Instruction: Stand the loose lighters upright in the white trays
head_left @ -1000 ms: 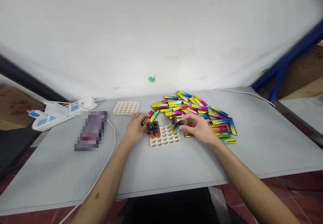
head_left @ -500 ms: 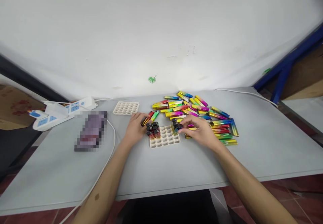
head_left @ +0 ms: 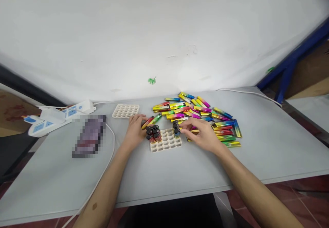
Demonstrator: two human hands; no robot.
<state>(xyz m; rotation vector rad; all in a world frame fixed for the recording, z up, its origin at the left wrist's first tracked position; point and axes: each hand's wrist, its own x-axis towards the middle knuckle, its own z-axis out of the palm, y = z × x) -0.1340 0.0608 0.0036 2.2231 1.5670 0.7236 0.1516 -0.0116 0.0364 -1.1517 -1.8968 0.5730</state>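
Here, between the grips, one holed tray (head_left: 166, 149) bears nine black-topped tubes (head_left: 156, 134): six beside the left hand (head_left: 134, 131), three beside the right hand (head_left: 200, 132). The right thumb and fingertips stand slightly parted, by the nearest tube. The left fingers curl by two shiny sticks (head_left: 155, 119); their hold is unclear. Beyond the right grip, uncountably overlapped, lies a stick pile (head_left: 191, 109); beyond the left, one second tray (head_left: 125, 111).

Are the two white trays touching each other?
Apart. The head view shows bare tabletop and the left hand between the far tray and the near tray, their rims clear of each other.
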